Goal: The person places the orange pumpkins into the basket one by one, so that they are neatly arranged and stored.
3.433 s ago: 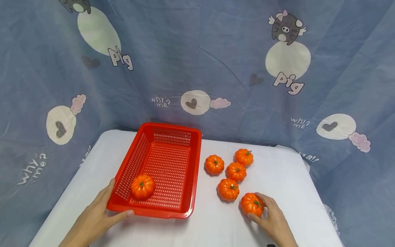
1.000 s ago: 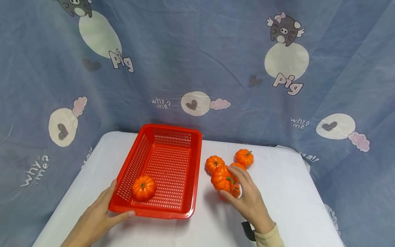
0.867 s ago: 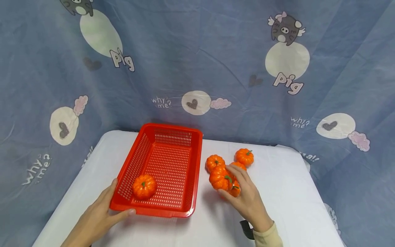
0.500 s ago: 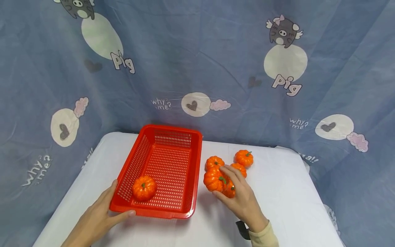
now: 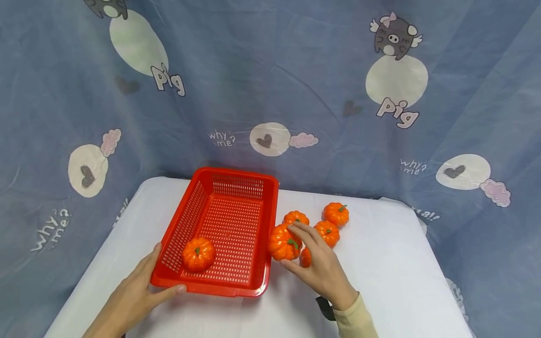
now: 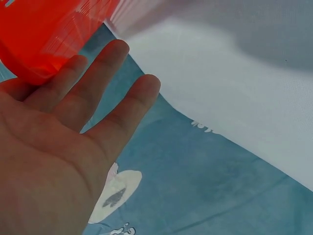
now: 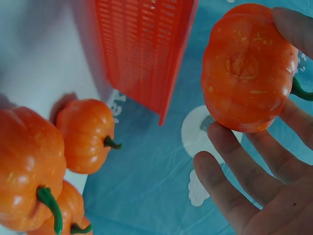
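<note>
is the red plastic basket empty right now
No, one small orange pumpkin lies inside the red perforated plastic basket, near its front left corner by the left hand.

basket (image 5: pixel 230 188) left on table (image 5: pixel 380 263) | one pumpkin (image 5: pixel 197 254) inside | loose pumpkins (image 5: pixel 336 214) right of it
</note>
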Available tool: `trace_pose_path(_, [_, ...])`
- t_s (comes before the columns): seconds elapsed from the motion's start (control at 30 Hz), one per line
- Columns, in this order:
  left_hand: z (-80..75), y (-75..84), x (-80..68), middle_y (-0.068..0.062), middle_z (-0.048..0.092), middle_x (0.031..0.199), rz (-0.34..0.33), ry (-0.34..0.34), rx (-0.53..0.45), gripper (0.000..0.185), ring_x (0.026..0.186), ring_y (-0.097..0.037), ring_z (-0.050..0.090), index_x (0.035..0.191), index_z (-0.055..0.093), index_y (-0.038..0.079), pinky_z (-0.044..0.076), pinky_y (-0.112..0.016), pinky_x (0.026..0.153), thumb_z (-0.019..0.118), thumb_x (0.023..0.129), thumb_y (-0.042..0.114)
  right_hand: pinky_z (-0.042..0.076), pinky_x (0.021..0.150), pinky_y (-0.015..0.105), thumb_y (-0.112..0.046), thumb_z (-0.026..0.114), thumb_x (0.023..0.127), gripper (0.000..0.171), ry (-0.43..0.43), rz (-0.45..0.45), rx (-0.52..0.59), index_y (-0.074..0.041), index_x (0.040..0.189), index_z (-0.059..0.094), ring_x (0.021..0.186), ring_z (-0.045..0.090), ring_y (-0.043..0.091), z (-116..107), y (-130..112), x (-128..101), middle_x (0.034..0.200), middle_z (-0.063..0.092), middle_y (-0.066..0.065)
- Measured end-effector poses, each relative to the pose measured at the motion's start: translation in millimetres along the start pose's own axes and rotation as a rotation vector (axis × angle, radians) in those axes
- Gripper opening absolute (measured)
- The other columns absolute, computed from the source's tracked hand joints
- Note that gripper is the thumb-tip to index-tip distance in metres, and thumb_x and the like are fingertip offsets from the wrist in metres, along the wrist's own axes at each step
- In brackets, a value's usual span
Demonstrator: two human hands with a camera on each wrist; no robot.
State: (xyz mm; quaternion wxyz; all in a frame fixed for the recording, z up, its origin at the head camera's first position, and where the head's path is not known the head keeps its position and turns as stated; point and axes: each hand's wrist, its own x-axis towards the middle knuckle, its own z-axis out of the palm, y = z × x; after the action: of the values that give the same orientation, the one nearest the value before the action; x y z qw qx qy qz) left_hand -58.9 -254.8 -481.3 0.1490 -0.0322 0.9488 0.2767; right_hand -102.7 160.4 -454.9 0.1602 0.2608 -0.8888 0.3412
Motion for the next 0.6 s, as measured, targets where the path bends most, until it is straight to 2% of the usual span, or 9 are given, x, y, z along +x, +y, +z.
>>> trace_pose_path(0.23, [0.7, 0.5, -0.1, -0.03, 0.026, 0.158, 0.032, 0.033, 0.015, 0.138, 0.134, -0.053, 0.04, 0.163, -0.006, 0.012, 0.043, -0.074, 0.093, 0.065, 0.07, 0.085, 0.052, 0.101, 0.043, -0.037, 0.088, 0.08, 0.079, -0.013, -0.008, 0.001, -0.02, 0.148, 0.052, 0.13, 0.055, 0.018, 3, -4, 5, 0.147, 0.052, 0.004])
trace_pose_path(0.33, [0.0, 1.2, 0.0, -0.03, 0.026, 0.158, 0.026, 0.028, 0.019, 0.138, 0.133, -0.052, 0.04, 0.162, -0.008, 0.012, 0.043, -0.074, 0.093, 0.065, 0.07, 0.085, 0.053, 0.101, 0.04, -0.037, 0.089, 0.079, 0.08, -0.017, -0.019, -0.001, -0.02, 0.148, 0.052, 0.131, 0.054, 0.018, 4, -6, 8, 0.148, 0.051, 0.002])
trace_pose_path(0.4, [-0.6, 1.6, 0.4, -0.031, 0.026, 0.158, 0.019, 0.02, 0.015, 0.139, 0.132, -0.052, 0.04, 0.162, -0.009, 0.012, 0.044, -0.074, 0.092, 0.065, 0.07, 0.085, 0.058, 0.087, 0.031, -0.037, 0.089, 0.079, 0.079, -0.018, -0.033, -0.006, -0.02, 0.148, 0.052, 0.117, 0.059, 0.014, 5, -7, 11, 0.149, 0.051, 0.002])
trace_pose_path(0.47, [-0.6, 1.6, 0.5, -0.031, 0.025, 0.158, 0.019, 0.02, 0.011, 0.139, 0.133, -0.052, 0.04, 0.162, -0.009, 0.012, 0.044, -0.074, 0.092, 0.065, 0.07, 0.085, 0.058, 0.085, 0.029, -0.038, 0.088, 0.08, 0.078, -0.018, -0.048, -0.013, -0.02, 0.147, 0.052, 0.115, 0.06, 0.014, 6, -8, 13, 0.148, 0.051, 0.001])
trace_pose_path(0.57, [0.5, 0.8, -0.5, -0.031, 0.027, 0.158, 0.034, 0.037, 0.012, 0.138, 0.132, -0.052, 0.041, 0.163, -0.007, 0.011, 0.044, -0.074, 0.092, 0.065, 0.07, 0.085, 0.057, 0.086, 0.03, -0.041, 0.086, 0.082, 0.076, -0.02, -0.069, -0.017, -0.02, 0.147, 0.053, 0.114, 0.061, 0.014, 9, -9, 17, 0.148, 0.051, 0.001])
trace_pose_path(0.6, [1.2, 0.4, -1.1, -0.03, 0.027, 0.158, 0.04, 0.045, 0.013, 0.138, 0.132, -0.053, 0.041, 0.163, -0.006, 0.011, 0.044, -0.074, 0.093, 0.065, 0.071, 0.085, 0.055, 0.094, 0.033, -0.042, 0.085, 0.082, 0.076, -0.021, -0.074, -0.019, -0.02, 0.147, 0.053, 0.118, 0.06, 0.016, 10, -9, 18, 0.148, 0.051, 0.001])
